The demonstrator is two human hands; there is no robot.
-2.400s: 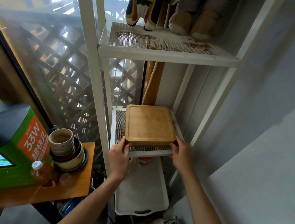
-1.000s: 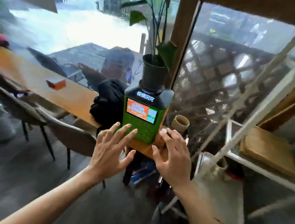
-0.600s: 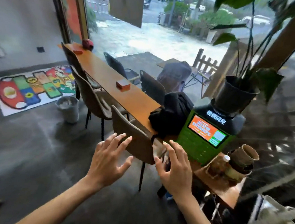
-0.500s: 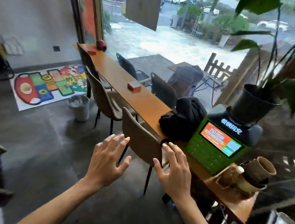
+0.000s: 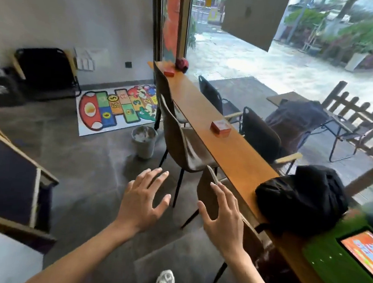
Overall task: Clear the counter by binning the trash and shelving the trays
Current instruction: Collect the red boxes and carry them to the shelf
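Both hands empty, fingers spread: L (image 5: 143, 201), R (image 5: 223, 218), over floor beside counter (image 5: 236, 149).

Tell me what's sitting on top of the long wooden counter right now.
On the counter: two small red boxes, a dark red round thing at the far end, a black bundle and a green machine nearest. Anything under the bundle is hidden.

long wooden counter (image 5: 236, 149), two red boxes (image 5: 220, 127), black bag (image 5: 304, 196)
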